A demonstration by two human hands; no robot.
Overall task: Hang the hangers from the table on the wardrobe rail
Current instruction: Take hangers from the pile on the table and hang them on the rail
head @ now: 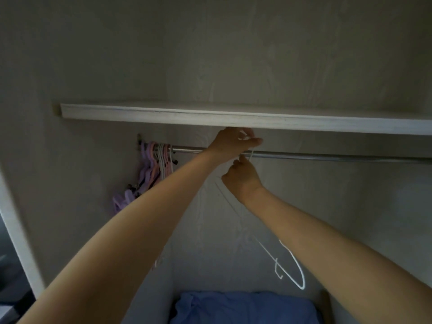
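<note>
A chrome wardrobe rail [327, 157] runs across under a white shelf. My left hand [236, 142] is raised at the rail and pinches the hook of a white hanger [297, 267]. Just below, my right hand [242, 177] grips the same hanger's neck. The hanger's body slants down to the right, behind my right forearm, with one end showing low in the wardrobe. Whether the hook sits over the rail is hidden by my fingers. Several purple, pink and white hangers [155, 164] hang bunched at the rail's left end.
The white shelf [163, 114] sits close above the rail and my left hand. Blue cloth [243, 308] lies at the wardrobe's bottom. The wardrobe's white side frame [18, 230] stands at the left. The rail's right stretch carries nothing.
</note>
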